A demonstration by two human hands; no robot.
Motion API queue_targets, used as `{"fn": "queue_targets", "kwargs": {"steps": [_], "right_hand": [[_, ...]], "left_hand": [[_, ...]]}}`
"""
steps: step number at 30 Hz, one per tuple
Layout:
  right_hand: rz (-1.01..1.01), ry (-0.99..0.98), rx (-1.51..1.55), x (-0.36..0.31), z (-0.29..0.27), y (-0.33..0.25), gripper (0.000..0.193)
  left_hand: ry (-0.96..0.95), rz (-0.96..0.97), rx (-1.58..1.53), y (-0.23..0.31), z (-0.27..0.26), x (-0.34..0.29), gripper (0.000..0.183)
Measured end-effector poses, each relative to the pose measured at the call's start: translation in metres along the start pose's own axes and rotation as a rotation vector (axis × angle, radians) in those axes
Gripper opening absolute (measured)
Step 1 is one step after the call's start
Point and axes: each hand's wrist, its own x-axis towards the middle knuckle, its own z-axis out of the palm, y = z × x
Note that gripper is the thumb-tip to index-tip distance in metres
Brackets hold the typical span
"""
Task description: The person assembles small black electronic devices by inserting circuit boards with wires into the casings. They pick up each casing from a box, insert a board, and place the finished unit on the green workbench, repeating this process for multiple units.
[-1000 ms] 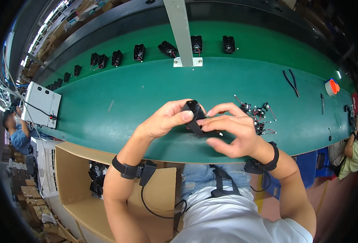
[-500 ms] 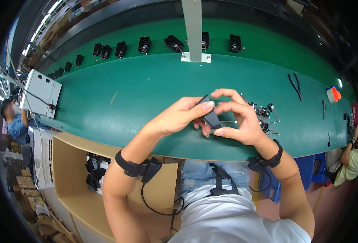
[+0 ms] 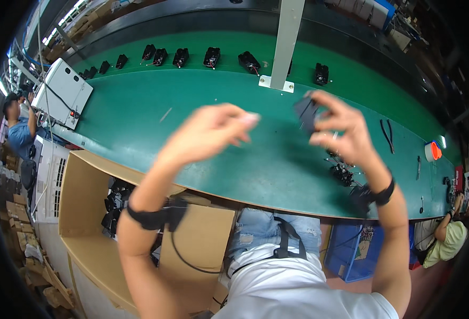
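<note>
A black plastic housing (image 3: 305, 112) is held in my right hand (image 3: 343, 127), raised over the green bench, with the fingers closed on its right side. My left hand (image 3: 210, 133) hovers apart from it on the left, smeared by motion. Its fingers look bent, with no object visible in them, and I cannot tell how far they are closed. Below my right hand lies a tangle of small black parts with wires (image 3: 342, 173), partly hidden by the hand and wrist.
Several black units with wires (image 3: 211, 57) stand in a row on the far green strip, behind a grey post (image 3: 287, 48). Black pliers (image 3: 387, 135) and an orange-and-white tape roll (image 3: 433, 151) lie right. A cardboard box (image 3: 80, 207) of black parts stands lower left. Other people sit at both sides.
My hands have parted. The right hand has carried the housing up and to the right, while the left has let go and moved left. The whole view has shifted somewhat.
</note>
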Motion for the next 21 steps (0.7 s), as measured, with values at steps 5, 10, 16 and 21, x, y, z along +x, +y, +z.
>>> {"fn": "queue_targets", "kwargs": {"steps": [5, 10, 16, 21], "right_hand": [[0.205, 0.023, -0.652, 0.036, -0.089, 0.102, 0.035], [0.355, -0.031, -0.650, 0.011, -0.111, 0.210, 0.043], [0.212, -0.087, -0.741, -0.027, -0.158, 0.273, 0.040], [0.291, 0.022, -0.510, -0.054, -0.166, 0.198, 0.046]], "left_hand": [[0.873, -0.106, 0.072, -0.075, -0.144, -0.117, 0.034], [1.289, -0.597, 0.353, -0.234, -0.178, -0.262, 0.046], [0.735, -1.403, 0.369, -0.352, -0.066, -0.342, 0.129], [0.740, -1.156, 0.101, -0.384, 0.003, -0.348, 0.147]]}}
